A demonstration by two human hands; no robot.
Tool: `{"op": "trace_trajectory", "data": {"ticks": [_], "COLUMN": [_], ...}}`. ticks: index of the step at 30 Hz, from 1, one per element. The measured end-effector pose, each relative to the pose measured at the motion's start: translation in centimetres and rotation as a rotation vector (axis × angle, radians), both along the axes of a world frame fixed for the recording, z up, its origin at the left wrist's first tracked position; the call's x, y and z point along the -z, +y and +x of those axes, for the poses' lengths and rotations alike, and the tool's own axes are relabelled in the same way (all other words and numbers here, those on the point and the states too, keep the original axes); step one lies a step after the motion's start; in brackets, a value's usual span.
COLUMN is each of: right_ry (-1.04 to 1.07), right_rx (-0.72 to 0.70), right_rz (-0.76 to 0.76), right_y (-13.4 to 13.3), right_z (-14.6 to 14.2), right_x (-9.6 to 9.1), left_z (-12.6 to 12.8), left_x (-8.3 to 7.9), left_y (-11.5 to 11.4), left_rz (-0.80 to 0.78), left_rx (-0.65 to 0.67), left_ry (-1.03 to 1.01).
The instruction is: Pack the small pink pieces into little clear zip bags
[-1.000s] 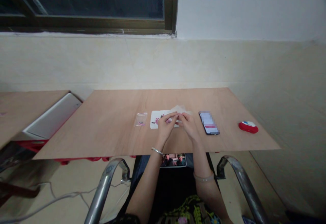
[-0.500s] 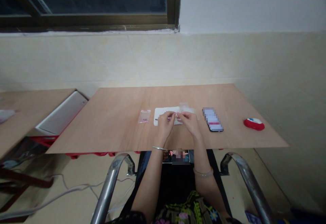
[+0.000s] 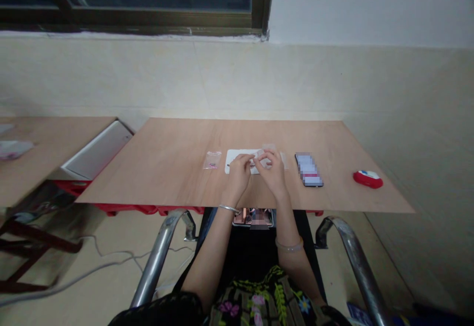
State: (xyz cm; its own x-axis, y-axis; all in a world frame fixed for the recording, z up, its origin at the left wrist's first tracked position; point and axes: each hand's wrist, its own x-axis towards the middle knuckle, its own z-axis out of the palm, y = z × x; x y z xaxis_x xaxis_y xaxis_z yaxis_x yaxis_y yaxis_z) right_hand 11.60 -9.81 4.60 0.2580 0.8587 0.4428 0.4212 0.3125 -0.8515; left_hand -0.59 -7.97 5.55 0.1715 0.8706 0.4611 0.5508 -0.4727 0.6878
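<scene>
White card (image 3: 232, 157) lies flat on the wooden tabletop (image 3: 177, 163), and over its near part I have the left hand (image 3: 241, 170), its thumb and fingers drawn together, tips pointing to the card's right side. Facing it, the right hand (image 3: 273, 173) arches over the card's right part, index finger and thumb curved toward the left fingertips; at this range I cannot tell whether either hand pinches anything. Compared with half a second ago, the right fingers have lifted and spread into a rounder arch, where both sets of tips met closely; I read that as a regrip within the same fine fingerwork, not a break from it. Clear film (image 3: 269, 146) shows behind the right hand, at the card's far right. Just left of the card sits a small clear bag (image 3: 212, 160) with something pinkish inside. Right of the card lies a phone (image 3: 309, 170), its screen blurred out, and well beyond that, on the same side, a red case (image 3: 368, 179).
</scene>
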Motion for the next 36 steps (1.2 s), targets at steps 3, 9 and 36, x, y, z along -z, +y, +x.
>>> {"op": "trace_trajectory", "data": {"ticks": [3, 9, 36], "right_ry": [-0.067, -0.163, -0.230], "right_rx": [-0.121, -0.154, -0.357], "right_rz": [0.032, 0.040, -0.754], "right_y": [-0.1, 0.9, -12.1], "right_z": [0.0, -0.1, 5.1], "right_x": [0.1, 1.3, 13.9], "left_z": [-0.2, -0.5, -3.2], "left_x": [0.3, 0.4, 1.9], "left_y": [0.3, 0.6, 1.5], "left_rz": [-0.030, -0.101, -0.071], "left_rx": [-0.043, 0.003, -0.013], "left_ry": [-0.090, -0.023, -0.109]}}
